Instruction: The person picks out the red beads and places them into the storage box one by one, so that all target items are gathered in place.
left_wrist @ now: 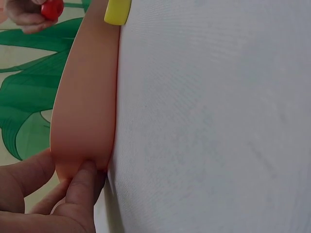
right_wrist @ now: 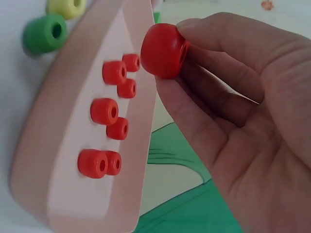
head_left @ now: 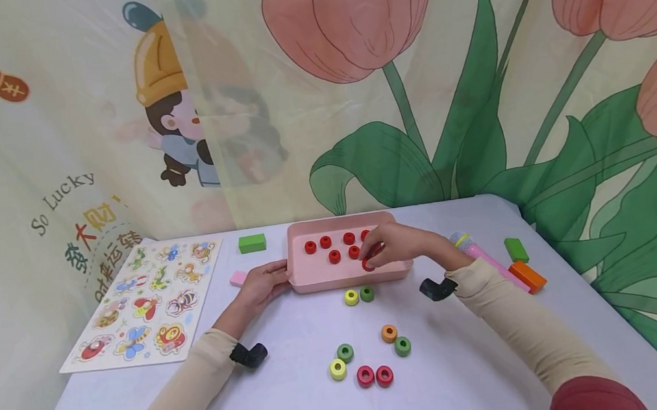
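A shallow pink tray (head_left: 347, 283) stands at the back of the table with several red beads (head_left: 334, 256) spread over its floor. My left hand (head_left: 262, 284) holds the tray's left end, thumb at the rim and fingers bent against the wall, as the left wrist view shows. Over the tray's right part is my right hand (head_left: 393, 241). It pinches a red bead (right_wrist: 163, 51) between thumb and fingertips, raised above the other beads. Just in front of the tray lie a yellow bead (head_left: 351, 297) and a green bead (head_left: 367, 293).
Nearer me lie an orange bead (head_left: 389, 333), green beads (head_left: 402, 346), a yellow bead (head_left: 337, 369) and two red beads (head_left: 365, 376). A sticker sheet (head_left: 154, 285) and green block (head_left: 252, 243) are left; a pink toy microphone (head_left: 495, 265) and orange block (head_left: 527, 277) are right.
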The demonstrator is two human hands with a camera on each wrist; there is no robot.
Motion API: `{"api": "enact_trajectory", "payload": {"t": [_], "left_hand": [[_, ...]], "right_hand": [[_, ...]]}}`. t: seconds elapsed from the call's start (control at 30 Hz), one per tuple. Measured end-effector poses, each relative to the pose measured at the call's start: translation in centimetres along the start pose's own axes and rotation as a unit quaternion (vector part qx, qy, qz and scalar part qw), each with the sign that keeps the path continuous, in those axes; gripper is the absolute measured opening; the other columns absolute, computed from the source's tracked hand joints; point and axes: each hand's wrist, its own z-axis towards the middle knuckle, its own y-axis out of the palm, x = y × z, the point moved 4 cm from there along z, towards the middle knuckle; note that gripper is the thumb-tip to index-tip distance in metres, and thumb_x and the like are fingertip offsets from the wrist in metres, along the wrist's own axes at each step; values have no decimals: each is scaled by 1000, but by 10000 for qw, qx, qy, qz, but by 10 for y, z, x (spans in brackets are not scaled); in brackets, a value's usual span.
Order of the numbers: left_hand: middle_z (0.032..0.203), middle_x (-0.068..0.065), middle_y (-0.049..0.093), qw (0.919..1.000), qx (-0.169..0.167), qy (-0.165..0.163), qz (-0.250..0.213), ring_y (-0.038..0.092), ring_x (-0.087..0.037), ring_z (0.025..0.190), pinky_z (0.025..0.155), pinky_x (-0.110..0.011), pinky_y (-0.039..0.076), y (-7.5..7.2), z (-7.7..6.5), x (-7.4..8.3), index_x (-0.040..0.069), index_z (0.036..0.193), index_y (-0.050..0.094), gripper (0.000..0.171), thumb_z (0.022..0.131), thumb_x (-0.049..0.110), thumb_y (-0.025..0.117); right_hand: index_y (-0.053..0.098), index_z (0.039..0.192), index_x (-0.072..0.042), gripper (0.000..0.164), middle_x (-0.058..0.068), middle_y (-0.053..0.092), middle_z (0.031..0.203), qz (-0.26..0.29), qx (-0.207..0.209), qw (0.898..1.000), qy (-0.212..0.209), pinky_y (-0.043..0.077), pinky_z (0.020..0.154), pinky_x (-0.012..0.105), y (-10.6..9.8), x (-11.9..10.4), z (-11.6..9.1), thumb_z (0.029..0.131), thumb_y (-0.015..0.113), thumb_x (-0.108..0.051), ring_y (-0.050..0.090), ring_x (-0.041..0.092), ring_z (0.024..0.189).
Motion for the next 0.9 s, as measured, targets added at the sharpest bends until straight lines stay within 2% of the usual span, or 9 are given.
{"api": "enact_trajectory", "payload": {"t": [0.1, 0.2, 0.33, 0.57, 0.63, 0.8, 0.9], "left_hand": [[142, -30, 43, 10000, 61, -32, 22, 46, -38, 130, 102, -39, 45, 0, 0, 1, -12, 144, 38, 49, 97, -6, 53], [142, -30, 44, 10000, 80, -45, 22, 46, -38, 129, 102, -39, 46, 1, 0, 1, -11, 144, 39, 49, 97, -6, 54], [143, -31, 42, 10000, 44, -11, 27, 45, -39, 130, 102, -40, 45, 1, -1, 2, -13, 144, 37, 49, 97, -6, 53], [143, -31, 42, 10000, 40, -21, 31, 44, -39, 130, 104, -42, 43, 1, -3, 3, -13, 144, 37, 49, 98, -5, 52], [143, -31, 43, 10000, 61, -50, 57, 45, -39, 130, 104, -42, 43, 0, -3, 3, -12, 144, 37, 49, 98, -5, 53], [143, -32, 42, 10000, -10, -34, -25, 44, -40, 130, 105, -43, 42, 0, -2, 1, -13, 144, 36, 49, 98, -6, 52], [143, -33, 41, 10000, -35, 25, -73, 44, -41, 130, 105, -43, 41, -1, -1, 0, -14, 144, 36, 49, 98, -6, 51]], "right_hand": [[76, 106, -4, 20, 0, 69, 96, -113, 42, 9999, 101, 57, 76, 25, -6, 5, 15, 87, 75, -9, 62, 17, 89], [76, 107, -7, 19, 0, 68, 98, -80, 30, 9990, 437, 57, 75, 27, -7, 9, 29, 89, 74, -11, 62, 17, 88], [75, 108, -10, 19, -3, 68, 95, 63, -164, 9963, 841, 58, 78, 35, -3, 12, 51, 90, 72, -14, 62, 19, 89], [74, 112, -9, 22, 4, 70, 98, 424, -446, 9941, 892, 53, 85, 49, 9, 6, 90, 92, 69, -17, 60, 31, 98], [73, 113, -8, 23, 5, 70, 98, 491, -481, 9936, 893, 53, 86, 48, 13, 3, 100, 92, 69, -18, 60, 32, 98], [73, 112, -7, 22, -1, 70, 93, 325, -609, 9943, 816, 54, 83, 35, 27, 0, 121, 92, 70, -15, 62, 25, 90], [73, 110, -5, 20, -1, 70, 90, 270, -712, 9945, 723, 55, 80, 32, 32, 0, 130, 92, 70, -12, 64, 24, 86]]}}
